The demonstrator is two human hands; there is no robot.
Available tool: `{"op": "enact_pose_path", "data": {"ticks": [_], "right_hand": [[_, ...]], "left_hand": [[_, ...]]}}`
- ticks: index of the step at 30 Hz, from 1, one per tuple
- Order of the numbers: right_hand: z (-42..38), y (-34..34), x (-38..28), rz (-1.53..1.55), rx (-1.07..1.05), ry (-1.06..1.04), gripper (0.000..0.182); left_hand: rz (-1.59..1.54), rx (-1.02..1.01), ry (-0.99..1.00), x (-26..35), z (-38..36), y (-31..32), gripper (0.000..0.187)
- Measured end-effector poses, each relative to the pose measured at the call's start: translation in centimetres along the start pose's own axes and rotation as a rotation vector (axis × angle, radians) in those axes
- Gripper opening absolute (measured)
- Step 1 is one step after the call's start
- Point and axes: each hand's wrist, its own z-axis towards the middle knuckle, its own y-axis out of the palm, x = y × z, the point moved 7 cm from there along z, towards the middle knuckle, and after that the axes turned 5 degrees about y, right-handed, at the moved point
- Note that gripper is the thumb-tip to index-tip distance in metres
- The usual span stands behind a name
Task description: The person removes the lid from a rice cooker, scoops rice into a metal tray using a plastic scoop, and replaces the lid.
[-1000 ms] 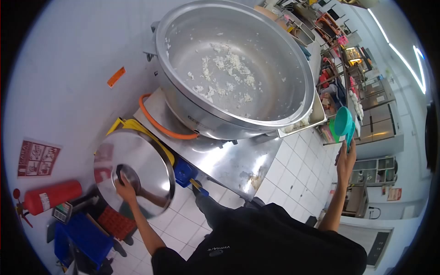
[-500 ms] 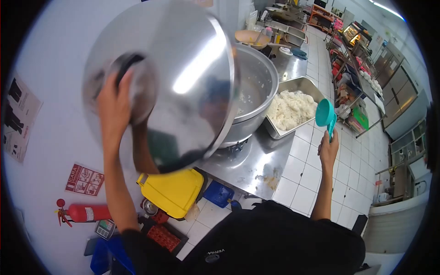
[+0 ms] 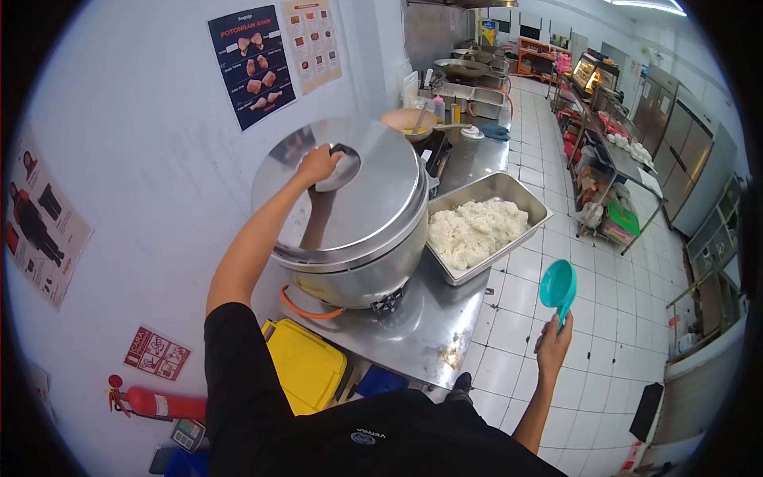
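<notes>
A large round metal lid (image 3: pixel 377 171) rests on the big rice cooker (image 3: pixel 358 274) and covers its inside. My left hand (image 3: pixel 319 165) is closed around the dark handle at the lid's centre. Out to the right, over the tiled floor, my right hand (image 3: pixel 554 342) grips a turquoise plastic scoop (image 3: pixel 559 285) by its handle, bowl upward. The scoop looks empty. Beside the cooker, a steel food pan (image 3: pixel 534 213) holds a heap of white rice (image 3: pixel 477 230).
The cooker and pan stand on a steel table (image 3: pixel 429 334). A yellow-lidded bin (image 3: pixel 306 366) is below it, and a red fire extinguisher (image 3: pixel 163 403) hangs at the left wall. A frying pan (image 3: pixel 409 123) sits behind the cooker. Shelving (image 3: pixel 612 151) lines the far side.
My left hand has brought the lid down from a tilted, raised position onto the cooker. The scoop in my right hand sits lower in view. My view has shifted.
</notes>
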Motion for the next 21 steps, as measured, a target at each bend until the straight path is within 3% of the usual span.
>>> {"op": "enact_pose_path", "data": {"ticks": [3, 5, 6, 7, 9, 11, 12, 17, 19, 21], "right_hand": [[0.3, 4.5, -3.8, -0.144, -0.181, -0.066, 0.038], [1.1, 9.5, -6.7, -0.353, -0.293, -0.318, 0.040], [-0.3, 12.2, -10.6, -0.310, -0.329, -0.458, 0.042], [-1.0, 15.1, -13.0, -0.324, -0.458, -0.426, 0.044], [-2.2, 20.4, -16.9, -0.309, -0.538, -0.751, 0.044], [-2.4, 25.3, -18.7, -0.370, -0.527, -0.957, 0.039], [-2.4, 27.8, -19.3, -0.442, -0.540, -1.007, 0.035], [-2.6, 39.2, -20.9, -0.642, -0.546, -1.230, 0.023], [-2.5, 42.7, -21.0, -0.657, -0.612, -1.214, 0.020], [-2.2, 44.3, -21.3, -0.680, -0.656, -1.161, 0.022]], "left_hand": [[0.011, -0.072, -0.039, -0.3, -1.3, 1.2, 0.050], [0.040, -0.127, -0.059, -0.4, -1.5, 1.6, 0.051], [0.040, -0.130, -0.054, -0.3, -1.3, 1.4, 0.051], [0.014, -0.187, -0.037, -0.4, -1.2, 1.4, 0.050], [-0.004, -0.252, -0.032, -1.6, -1.2, 1.1, 0.048], [-0.406, -0.456, -0.036, -2.6, -2.0, 1.8, 0.043], [-0.327, -0.389, 0.082, -2.0, -2.7, -0.1, 0.039], [-0.120, -0.367, 0.011, -1.4, -8.2, -4.6, 0.036], [-0.218, 0.157, 0.051, -0.4, -9.7, -8.5, 0.036], [-0.308, 0.253, -0.022, 3.3, -12.2, -11.0, 0.035]]}}
